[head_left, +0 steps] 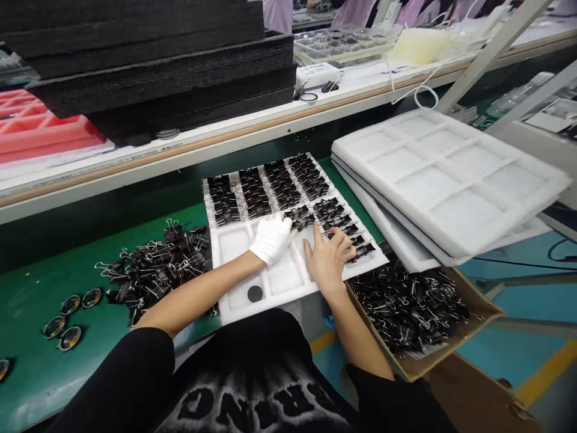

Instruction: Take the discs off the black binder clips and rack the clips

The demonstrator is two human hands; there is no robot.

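Note:
A white foam tray [286, 285] with compartments lies in front of me. Rows of black binder clips [288, 186] fill its far compartments and the near right one. My left hand [271, 239], in a white glove, is closed at the edge of a compartment holding a short row of clips; its fingertips hide what they grip, if anything. Over the tray, just right of it, my bare right hand [330, 257] has its fingers apart, the fingertips close to the clips. A dark disc [255, 293] rests in a near left compartment.
Loose binder clips [157, 270] are heaped left of the tray, with several round lens-like pieces [70, 304] farther left. A cardboard box [478, 313] of clips stands at right, below stacked white trays [451, 180]. Black foam trays [180, 78] are piled on the shelf [252, 123].

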